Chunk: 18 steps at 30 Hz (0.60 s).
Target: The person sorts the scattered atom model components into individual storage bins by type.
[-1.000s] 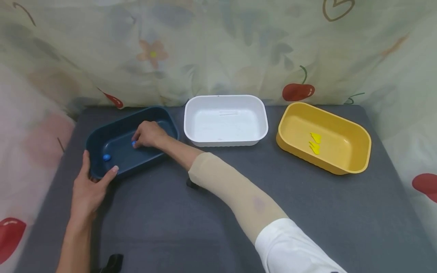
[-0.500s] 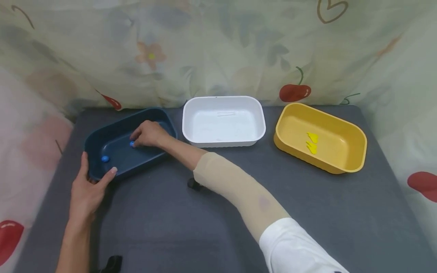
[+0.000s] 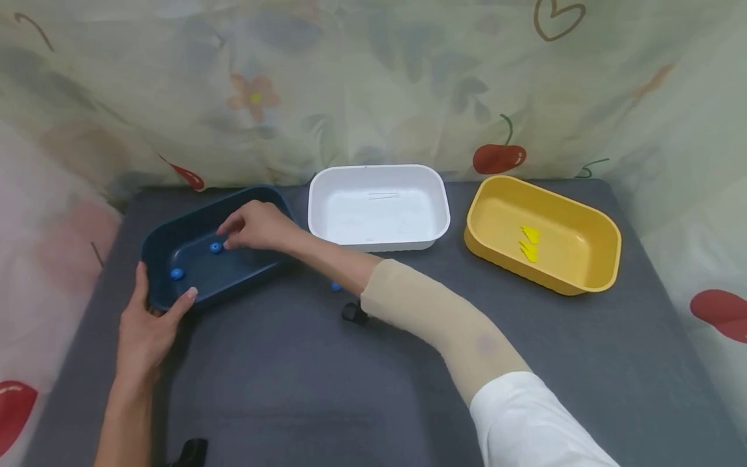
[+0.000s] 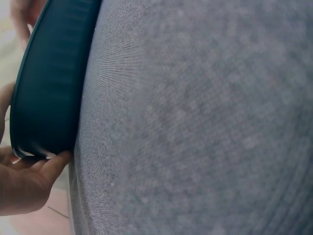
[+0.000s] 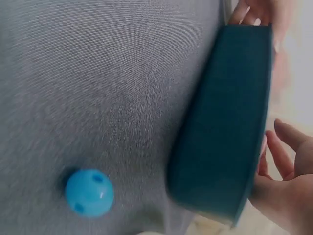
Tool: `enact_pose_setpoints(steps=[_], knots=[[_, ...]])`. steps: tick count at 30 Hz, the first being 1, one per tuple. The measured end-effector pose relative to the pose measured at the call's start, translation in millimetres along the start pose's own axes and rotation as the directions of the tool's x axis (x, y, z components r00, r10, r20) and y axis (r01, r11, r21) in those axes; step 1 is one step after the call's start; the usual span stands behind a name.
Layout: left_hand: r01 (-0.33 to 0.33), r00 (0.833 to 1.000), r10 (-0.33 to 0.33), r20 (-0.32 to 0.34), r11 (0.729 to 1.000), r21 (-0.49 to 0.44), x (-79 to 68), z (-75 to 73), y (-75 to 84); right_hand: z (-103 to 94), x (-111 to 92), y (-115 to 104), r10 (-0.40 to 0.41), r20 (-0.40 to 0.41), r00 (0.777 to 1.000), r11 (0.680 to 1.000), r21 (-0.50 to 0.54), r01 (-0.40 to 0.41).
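My left hand [image 3: 146,334] grips the near left corner of a dark blue plastic tray [image 3: 233,285], thumb on the near rim and fingers round the end. Over the tray's middle is my right hand [image 3: 259,226], thumb and fingertips apart with nothing between them. Just beside those fingertips, a small blue ball with holes [image 3: 216,248] lies on the tray floor. A second blue ball [image 3: 177,274] lies near the left end. On the table below my right forearm shows another blue ball [image 5: 89,192], partly covered by the arm in the head view.
A white tray [image 3: 379,246] stands at the back middle, with two thin pale sticks inside. Farther right, a yellow tray [image 3: 589,285] contains small yellow flat pieces [image 3: 529,243]. A black object [image 3: 353,312] lies beside my right forearm. A patterned curtain [image 3: 373,78] hangs behind the table.
My right hand has let go of the blue ball in the tray and drawn slightly up and away. The shifted forearm now reveals a blue ball on the table. My left hand keeps its grip.
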<state>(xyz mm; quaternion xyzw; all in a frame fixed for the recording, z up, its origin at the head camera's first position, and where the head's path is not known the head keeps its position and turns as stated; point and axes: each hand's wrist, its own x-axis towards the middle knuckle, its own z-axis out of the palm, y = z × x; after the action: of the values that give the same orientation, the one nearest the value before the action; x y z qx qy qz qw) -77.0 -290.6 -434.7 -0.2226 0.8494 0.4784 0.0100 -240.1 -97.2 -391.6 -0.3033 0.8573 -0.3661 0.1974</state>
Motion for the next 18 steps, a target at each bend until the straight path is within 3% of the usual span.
enact_pose_setpoints(steps=[18], knots=[[0.018, 1.000, -0.017, -0.013, 1.000, 0.022, -0.5, 2.5, 0.2, -29.2, -70.5, 16.0, -0.130, -0.022, 0.991, 0.981, 0.142, 0.132]])
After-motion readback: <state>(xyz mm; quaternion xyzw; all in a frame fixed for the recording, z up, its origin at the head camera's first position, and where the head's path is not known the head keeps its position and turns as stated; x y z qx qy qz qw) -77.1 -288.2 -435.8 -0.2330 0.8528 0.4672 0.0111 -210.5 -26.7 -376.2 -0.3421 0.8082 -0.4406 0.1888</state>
